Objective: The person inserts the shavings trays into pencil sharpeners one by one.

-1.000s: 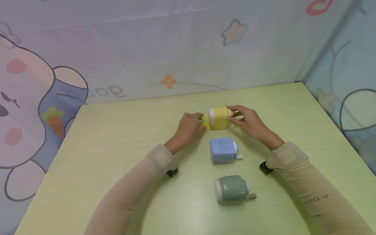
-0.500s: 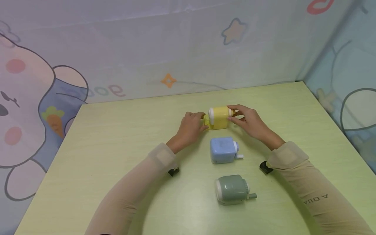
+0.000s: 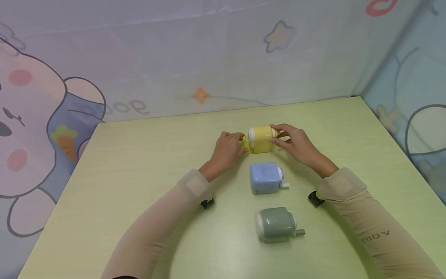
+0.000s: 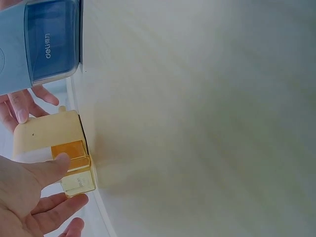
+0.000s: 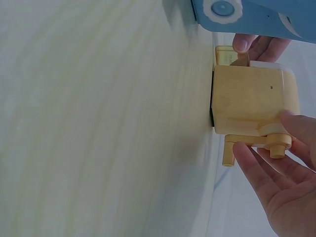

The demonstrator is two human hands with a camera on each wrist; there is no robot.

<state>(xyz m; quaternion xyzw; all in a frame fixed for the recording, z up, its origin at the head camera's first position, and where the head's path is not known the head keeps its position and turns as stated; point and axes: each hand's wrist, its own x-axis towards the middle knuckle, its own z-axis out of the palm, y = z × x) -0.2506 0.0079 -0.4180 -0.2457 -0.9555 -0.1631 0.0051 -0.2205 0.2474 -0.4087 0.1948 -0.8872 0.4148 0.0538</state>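
Note:
A yellow crank pencil sharpener (image 3: 262, 139) stands toward the back of the table. Its see-through yellow shavings drawer (image 4: 78, 182) sticks partly out of the left end. My left hand (image 3: 227, 151) pinches that drawer, thumb on one side and fingers on the other. At the opposite end, my right hand (image 3: 296, 144) holds the sharpener's body, thumb on its edge and fingers around the crank side. The yellow crank handle (image 5: 228, 150) points down beside the right fingers in the right wrist view.
A blue pencil sharpener (image 3: 265, 178) stands just in front of the yellow one. Nearer still is a green pencil sharpener (image 3: 276, 224), its crank to the right. A printed cloth (image 3: 223, 58) hangs behind the table's back edge.
My left hand has shifted slightly to the right, and the drawer sits a little deeper in the yellow sharpener. The right hand keeps its hold; the other sharpeners stay put.

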